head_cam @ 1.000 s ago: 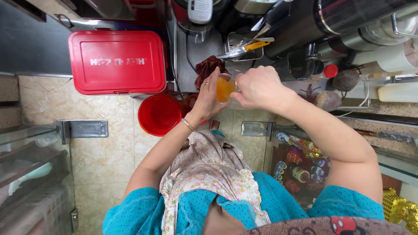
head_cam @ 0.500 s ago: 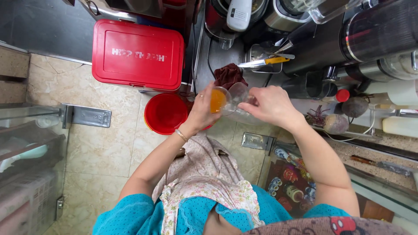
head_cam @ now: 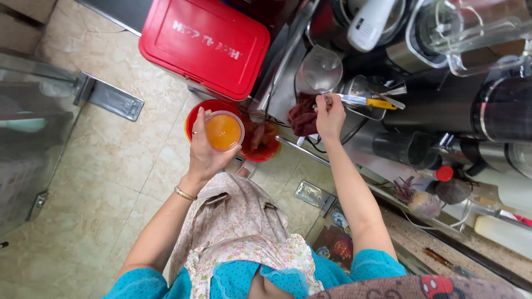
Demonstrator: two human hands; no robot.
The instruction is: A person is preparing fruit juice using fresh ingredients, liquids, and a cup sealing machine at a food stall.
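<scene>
My left hand [head_cam: 206,150] holds a clear plastic cup of orange juice [head_cam: 223,131] above a red bucket [head_cam: 213,108] on the floor. My right hand [head_cam: 330,115] reaches out to the steel counter and grips the metal handle of a tool with a yellow grip [head_cam: 363,101]. A dark red cloth [head_cam: 303,117] lies just left of that hand. I wear a floral apron over a teal top, and a bangle on my left wrist.
A red lidded box [head_cam: 205,45] stands on the beige tiled floor. The counter holds a clear jug [head_cam: 321,71], a white appliance [head_cam: 368,23], steel juicer parts [head_cam: 493,105], a beetroot [head_cam: 424,203] and a dark cup [head_cam: 403,148]. A glass cabinet [head_cam: 33,127] stands at left.
My hands have come apart: the left has lowered with the cup over the bucket, and the right has let go of the cup and reached to the tool on the counter.
</scene>
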